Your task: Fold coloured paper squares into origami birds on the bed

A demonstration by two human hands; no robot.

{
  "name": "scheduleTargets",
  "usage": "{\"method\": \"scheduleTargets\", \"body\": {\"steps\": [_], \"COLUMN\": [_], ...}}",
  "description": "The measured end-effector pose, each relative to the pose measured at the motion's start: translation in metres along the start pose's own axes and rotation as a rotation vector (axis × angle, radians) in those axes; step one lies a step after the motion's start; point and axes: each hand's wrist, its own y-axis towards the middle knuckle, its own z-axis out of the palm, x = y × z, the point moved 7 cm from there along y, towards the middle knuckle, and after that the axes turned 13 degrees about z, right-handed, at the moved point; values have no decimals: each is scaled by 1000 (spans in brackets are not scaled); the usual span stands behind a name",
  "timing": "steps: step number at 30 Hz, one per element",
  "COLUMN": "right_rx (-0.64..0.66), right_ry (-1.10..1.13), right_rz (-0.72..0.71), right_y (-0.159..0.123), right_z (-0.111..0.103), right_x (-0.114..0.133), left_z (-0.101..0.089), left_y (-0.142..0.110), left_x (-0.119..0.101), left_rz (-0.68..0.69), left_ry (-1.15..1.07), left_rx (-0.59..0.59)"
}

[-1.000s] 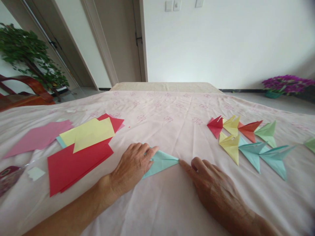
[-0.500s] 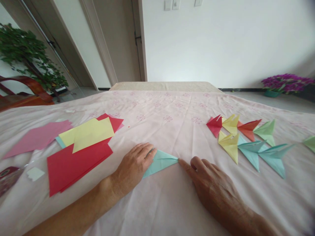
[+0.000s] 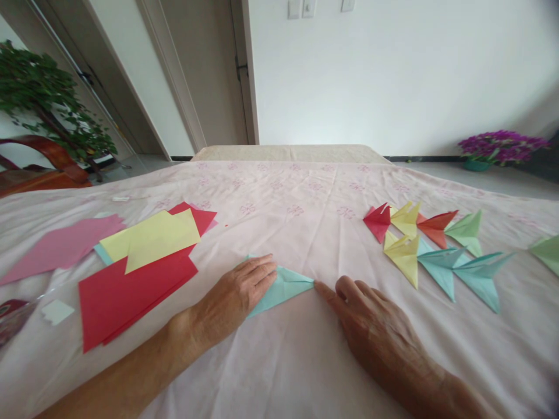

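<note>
Holding blue paper [image 3: 290, 286] flat on tabletop [image 3: 301, 355]

Covering wide part with left hand [image 3: 238, 288], with fingers [image 3: 262, 271] together; touching tip with right hand [image 3: 371, 326] by extended index, cannot tell if pinching; located between red sheets [image 3: 135, 297] and folded papers [image 3: 441, 266]

Held the folded light-blue paper [image 3: 285, 289] flat on the pink-patterned tablecloth [image 3: 301, 366] with the left hand [image 3: 233, 291] and touched its pointed end with the index finger [image 3: 328, 295] of the right hand [image 3: 378, 331]. Had red sheets [image 3: 131, 297] and yellow sheets [image 3: 163, 235] to the left, folded paper shapes [image 3: 439, 265] to the right.
</note>
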Motion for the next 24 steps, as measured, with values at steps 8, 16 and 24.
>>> {"method": "scheduleTargets", "body": {"steps": [8,16,24], "right_rx": [0,1,33], "right_ry": [-22,-31,-38], "right_rz": [-6,1,19], "right_y": [1,1,3], "right_z": [-3,-2,-4], "right_x": [3,1,0], "left_z": [6,4,6], "left_y": [14,33,25], "left_x": [-2,-9,-9], "left_rz": [-140,-195,-211], "left_ry": [-18,146,130], "left_rx": [211,328,304]}}
